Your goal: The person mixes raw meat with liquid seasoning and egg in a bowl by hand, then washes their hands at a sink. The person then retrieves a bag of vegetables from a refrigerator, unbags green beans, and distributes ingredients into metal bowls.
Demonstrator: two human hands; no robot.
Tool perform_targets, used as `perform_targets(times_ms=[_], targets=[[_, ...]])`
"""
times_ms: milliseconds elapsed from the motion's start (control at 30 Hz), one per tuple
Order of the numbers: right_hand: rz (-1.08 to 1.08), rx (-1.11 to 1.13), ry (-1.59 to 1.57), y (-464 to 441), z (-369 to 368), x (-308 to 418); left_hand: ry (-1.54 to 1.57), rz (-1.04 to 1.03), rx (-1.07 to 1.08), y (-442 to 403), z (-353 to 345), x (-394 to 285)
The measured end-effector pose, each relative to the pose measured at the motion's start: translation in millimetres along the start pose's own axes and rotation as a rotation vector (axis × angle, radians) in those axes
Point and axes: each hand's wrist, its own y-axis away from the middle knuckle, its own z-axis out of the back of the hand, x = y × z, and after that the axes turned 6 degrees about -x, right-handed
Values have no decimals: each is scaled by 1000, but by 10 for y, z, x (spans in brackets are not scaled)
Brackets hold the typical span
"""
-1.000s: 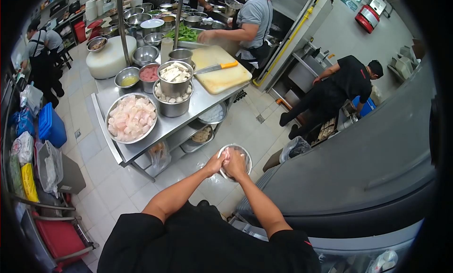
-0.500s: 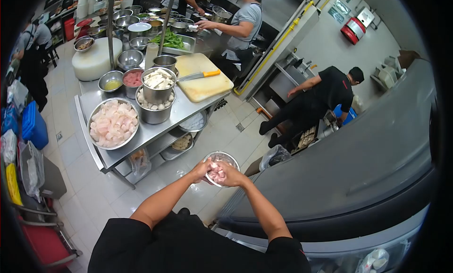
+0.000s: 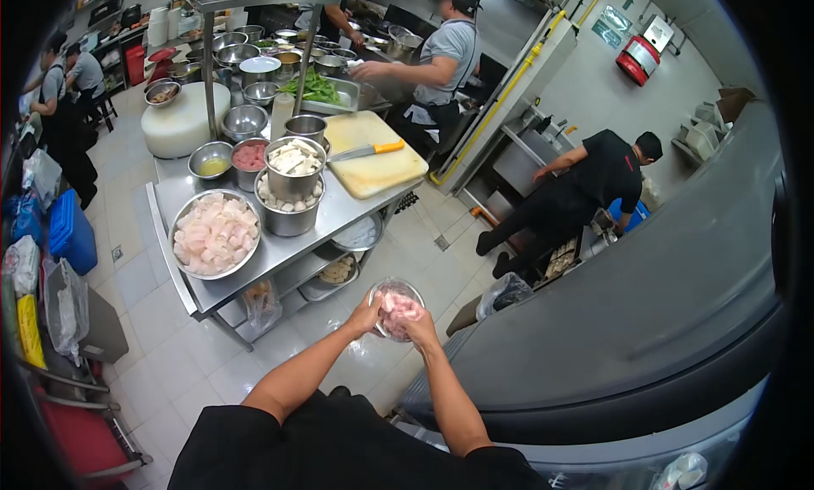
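In front of my body I hold a small round metal bowl [image 3: 417, 298] with pale pink pieces of raw meat [image 3: 395, 307] in it. My left hand [image 3: 365, 315] is closed on the bowl's left rim. At the near right rim, my right hand [image 3: 421, 328] is closed on the bowl, its fingertips reaching over the edge by the meat. The undersides of both hands are hidden. Beyond them, a wide metal bowl [image 3: 256, 254] heaped with pale pink slices [image 3: 215, 232] sits on the steel table [image 3: 297, 237].
Stacked metal pots [image 3: 290, 222], a cutting board [image 3: 394, 169] and a yellow-handled knife [image 3: 373, 150] stand on the table. A large grey curved surface [image 3: 627, 320] lies close on my right. One person [image 3: 593, 180] bends near a steel unit; others work at the back.
My right hand has shifted from over the meat inside the bowl to its near right rim. The view has moved slightly, and the person at the right bends in about the same place.
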Motion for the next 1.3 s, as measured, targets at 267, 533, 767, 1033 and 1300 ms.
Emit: perform_targets(times_ms=[267, 533, 767, 1033, 1300], targets=[[503, -29, 1078, -77, -288, 306, -79, 33, 93, 69, -14, -230], [549, 418, 871, -224, 41, 591, -59, -104, 14, -231, 207, 123], [-47, 60, 428, -290, -46, 91, -446, -435, -333, -69, -254, 36], [54, -271, 114, -148, -218, 156, 39, -61, 27, -73, -204, 67], [605, -203, 743, 43, -82, 300, -30, -300, -206, -333, -105, 260]])
